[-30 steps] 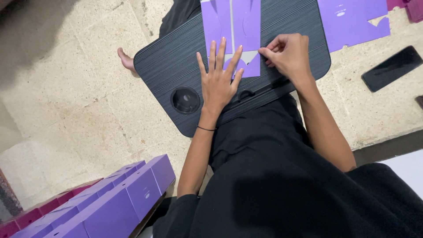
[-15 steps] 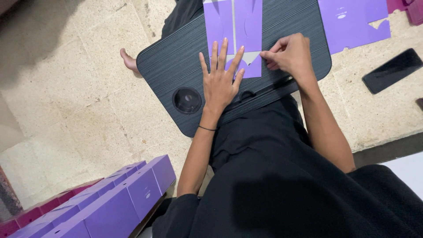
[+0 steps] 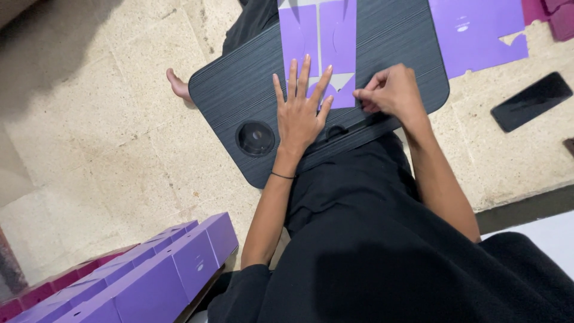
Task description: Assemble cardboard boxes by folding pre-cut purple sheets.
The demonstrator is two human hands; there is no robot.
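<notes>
A flat purple cardboard cut-out (image 3: 320, 36) lies on a dark lap tray (image 3: 239, 90) that rests over my legs. My left hand (image 3: 301, 107) lies flat on the near end of the cut-out, fingers spread, pressing it down. My right hand (image 3: 390, 91) sits just to the right, its fingertips pinched at the cut-out's lower right edge. A thin black band circles my left wrist.
The tray has a round cup recess (image 3: 255, 137) near its left corner. More purple cut-outs (image 3: 472, 30) lie on the floor at top right, beside a black phone (image 3: 531, 101). Folded purple boxes (image 3: 155, 275) are lined up at bottom left. A bare foot (image 3: 178, 85) shows beyond the tray.
Both hands stay on the cut-out, almost as before. The view has shifted slightly; nothing was picked up or let go.
</notes>
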